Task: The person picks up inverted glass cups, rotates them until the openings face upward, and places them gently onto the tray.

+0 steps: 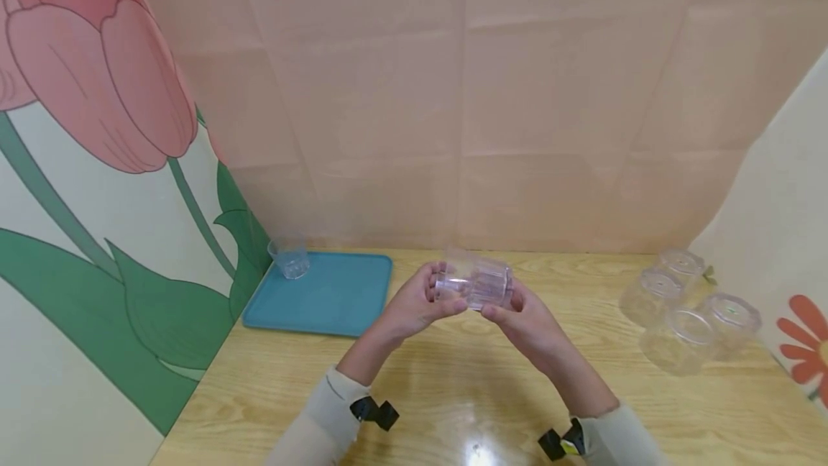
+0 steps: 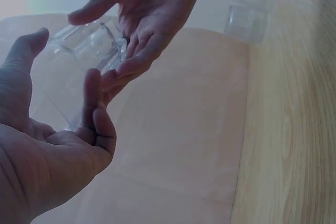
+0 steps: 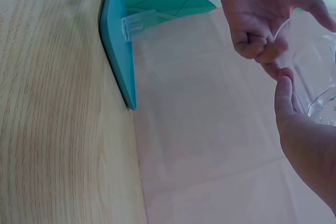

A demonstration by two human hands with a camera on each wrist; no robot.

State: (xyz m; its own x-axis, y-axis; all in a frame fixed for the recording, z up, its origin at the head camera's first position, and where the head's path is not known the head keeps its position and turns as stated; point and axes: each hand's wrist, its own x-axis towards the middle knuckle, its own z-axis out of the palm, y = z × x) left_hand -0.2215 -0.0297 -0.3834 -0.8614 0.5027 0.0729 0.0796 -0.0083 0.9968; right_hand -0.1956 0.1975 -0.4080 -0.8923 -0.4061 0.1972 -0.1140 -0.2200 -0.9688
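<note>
In the head view a clear faceted cup (image 1: 475,283) lies on its side in the air above the table, held between both hands. My left hand (image 1: 417,302) holds the cup's left end, thumb along the lower front and fingers behind. At the thicker base end, my right hand (image 1: 527,322) grips it with the thumb in front and the fingers behind. The left wrist view shows the same cup (image 2: 89,45) between the two thumbs and the curled fingers. Part of the cup (image 3: 320,77) runs out of the right wrist view.
A blue tray (image 1: 330,297) lies at the table's back left, with another clear cup (image 1: 291,261) standing upright at its far left corner. Several clear cups (image 1: 731,315) stand together at the right, some upside down. A pink cloth (image 1: 453,128) hangs behind the wooden table (image 1: 453,394).
</note>
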